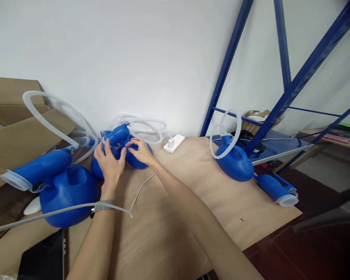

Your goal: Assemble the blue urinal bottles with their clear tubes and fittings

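Two round blue plastic jugs stand side by side at the wall, the nearer-right jug (137, 160) partly covered by my hands. A small blue bottle-shaped piece (118, 135) lies across their tops. My left hand (111, 160) is over the left jug (96, 167), its fingers spread and touching the blue plastic below that piece. Beside it, my right hand (140, 151) has thumb and forefinger closed together at the right jug; whatever is between them is too small to make out. Clear coiled tubing (151, 126) lies behind the jugs.
Left, another blue jug (67, 198) has a funnel-mouthed piece (43, 167) and looping hose by cardboard boxes (26, 128). A tablet (42, 258) lies in front. A power strip (174, 144), another hosed jug (235, 163) and mouthpiece (274, 188) are right, near blue shelving (303, 74).
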Demonstrator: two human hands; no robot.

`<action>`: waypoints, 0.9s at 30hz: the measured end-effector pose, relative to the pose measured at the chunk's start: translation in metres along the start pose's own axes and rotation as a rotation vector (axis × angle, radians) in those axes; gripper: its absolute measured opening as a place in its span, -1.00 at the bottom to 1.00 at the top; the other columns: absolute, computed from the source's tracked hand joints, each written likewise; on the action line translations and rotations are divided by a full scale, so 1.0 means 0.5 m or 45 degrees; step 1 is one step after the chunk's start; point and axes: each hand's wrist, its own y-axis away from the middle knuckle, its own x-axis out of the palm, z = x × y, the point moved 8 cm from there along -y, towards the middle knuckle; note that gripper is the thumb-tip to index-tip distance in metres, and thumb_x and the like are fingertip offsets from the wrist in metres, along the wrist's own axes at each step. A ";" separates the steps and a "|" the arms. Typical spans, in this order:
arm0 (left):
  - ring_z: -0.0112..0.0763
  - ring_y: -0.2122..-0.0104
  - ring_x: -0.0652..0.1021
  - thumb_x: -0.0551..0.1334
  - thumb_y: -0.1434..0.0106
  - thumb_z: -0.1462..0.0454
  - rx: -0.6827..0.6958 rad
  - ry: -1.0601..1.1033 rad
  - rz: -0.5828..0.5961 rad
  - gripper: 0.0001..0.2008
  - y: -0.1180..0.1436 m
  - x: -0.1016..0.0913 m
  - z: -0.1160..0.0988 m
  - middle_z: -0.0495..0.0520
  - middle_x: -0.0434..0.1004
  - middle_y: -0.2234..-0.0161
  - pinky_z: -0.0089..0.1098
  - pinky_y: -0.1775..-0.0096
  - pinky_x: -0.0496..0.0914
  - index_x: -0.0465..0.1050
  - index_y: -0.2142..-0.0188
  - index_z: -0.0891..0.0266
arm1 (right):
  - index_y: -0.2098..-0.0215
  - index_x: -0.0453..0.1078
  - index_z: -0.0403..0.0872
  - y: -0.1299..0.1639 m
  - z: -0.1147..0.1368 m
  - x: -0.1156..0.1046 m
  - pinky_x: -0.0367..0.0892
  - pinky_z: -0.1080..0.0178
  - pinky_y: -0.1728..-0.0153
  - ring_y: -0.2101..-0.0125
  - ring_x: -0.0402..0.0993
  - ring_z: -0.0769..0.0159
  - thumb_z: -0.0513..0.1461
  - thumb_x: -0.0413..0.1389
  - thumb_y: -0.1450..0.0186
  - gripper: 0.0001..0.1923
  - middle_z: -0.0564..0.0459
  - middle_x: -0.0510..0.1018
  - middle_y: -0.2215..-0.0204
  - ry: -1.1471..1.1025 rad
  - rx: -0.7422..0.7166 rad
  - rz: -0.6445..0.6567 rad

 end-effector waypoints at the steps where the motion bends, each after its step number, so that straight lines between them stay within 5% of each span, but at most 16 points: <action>1: 0.09 -0.34 0.17 0.18 -0.36 -0.07 0.166 0.066 0.048 -0.24 0.000 0.007 -0.030 0.41 0.12 -0.34 -0.02 -0.34 0.08 0.21 -0.38 0.36 | 0.09 0.52 -0.06 0.008 -0.007 -0.017 0.12 0.15 -0.60 -0.27 0.29 0.52 -0.22 0.09 -0.22 -0.69 0.06 0.39 -0.19 -0.044 0.021 -0.011; 4: 0.10 -0.38 0.13 0.25 -0.30 -0.11 0.456 0.101 0.268 -0.29 0.025 0.044 -0.098 0.29 0.08 -0.38 0.03 -0.33 0.10 0.35 -0.32 0.18 | -0.06 0.41 -0.05 0.050 -0.032 -0.074 0.37 0.27 -0.44 -0.20 0.40 0.57 -0.23 0.08 -0.22 -0.57 0.05 0.49 -0.15 -0.166 0.096 -0.014; 8: 0.22 -0.43 -0.04 0.30 -0.26 -0.07 0.437 -0.042 0.479 -0.43 0.067 0.100 -0.128 0.26 -0.05 -0.45 0.15 -0.30 0.12 0.52 -0.16 0.17 | -0.11 0.36 -0.02 0.147 -0.066 -0.206 0.54 0.42 -0.12 -0.06 0.52 0.58 -0.13 0.12 -0.20 -0.49 0.02 0.50 -0.18 -0.198 0.200 -0.134; 11: 0.20 -0.43 -0.03 0.25 -0.31 0.00 0.381 -0.001 0.581 -0.47 0.079 0.131 -0.123 0.28 -0.08 -0.45 0.10 -0.34 0.07 0.52 -0.16 0.23 | -0.02 0.43 -0.07 0.248 -0.080 -0.368 0.52 0.41 -0.08 0.01 0.51 0.56 -0.09 0.15 -0.17 -0.53 -0.02 0.54 -0.11 -0.083 0.253 -0.413; 15: 0.21 -0.45 -0.12 0.23 -0.31 -0.02 0.436 0.110 0.704 -0.44 0.068 0.151 -0.103 0.22 -0.13 -0.47 0.06 -0.38 -0.04 0.51 -0.18 0.23 | 0.02 0.44 -0.08 0.427 -0.062 -0.615 0.34 0.10 -0.37 -0.05 0.41 0.46 -0.02 0.12 -0.19 -0.53 -0.08 0.51 -0.08 0.196 0.246 -0.959; 18: 0.23 -0.45 -0.20 0.27 -0.27 -0.03 0.460 0.132 0.850 -0.45 0.061 0.155 -0.092 0.15 -0.16 -0.48 0.08 -0.38 -0.07 0.54 -0.15 0.20 | -0.06 0.45 -0.04 0.572 -0.035 -0.753 0.03 -0.18 -0.50 -0.28 0.25 0.15 -0.05 0.06 -0.21 -0.50 -0.13 0.44 -0.16 0.838 0.427 -1.295; 20: 0.23 -0.45 -0.22 0.28 -0.26 -0.05 0.432 0.088 0.933 -0.44 0.059 0.154 -0.087 0.13 -0.21 -0.49 0.13 -0.37 -0.08 0.54 -0.16 0.15 | -0.21 0.36 0.06 0.651 -0.045 -0.809 -0.24 -0.41 -0.47 -0.47 -0.10 -0.20 0.03 0.09 -0.17 -0.35 -0.18 0.19 -0.36 1.123 0.727 -1.334; 22: 0.23 -0.45 -0.22 0.26 -0.28 -0.07 0.379 0.014 0.969 -0.43 0.059 0.150 -0.087 0.10 -0.29 -0.50 0.23 -0.34 -0.11 0.49 -0.22 0.06 | -0.32 0.25 0.01 0.718 -0.083 -0.838 -0.29 -0.52 -0.39 -0.49 -0.29 -0.43 0.16 0.13 -0.10 -0.12 -0.32 0.01 -0.41 1.144 1.090 -1.229; 24: 0.22 -0.45 -0.22 0.23 -0.32 -0.06 0.317 -0.049 0.968 -0.43 0.059 0.145 -0.091 0.10 -0.34 -0.50 0.28 -0.32 -0.11 0.43 -0.26 0.00 | -0.34 0.22 -0.01 0.766 -0.130 -0.839 -0.11 -0.52 -0.35 -0.41 -0.06 -0.52 0.25 0.14 -0.03 0.01 -0.41 0.11 -0.36 1.023 1.386 -1.013; 27: 0.24 -0.45 -0.20 0.24 -0.33 0.04 0.264 -0.107 0.912 -0.46 0.064 0.138 -0.109 0.24 -0.32 -0.49 0.28 -0.31 -0.07 0.42 -0.28 0.04 | -0.38 0.11 0.16 0.801 -0.154 -0.829 0.17 -0.42 -0.29 -0.35 0.14 -0.46 0.33 0.11 0.03 0.07 -0.36 0.16 -0.32 1.062 1.544 -0.829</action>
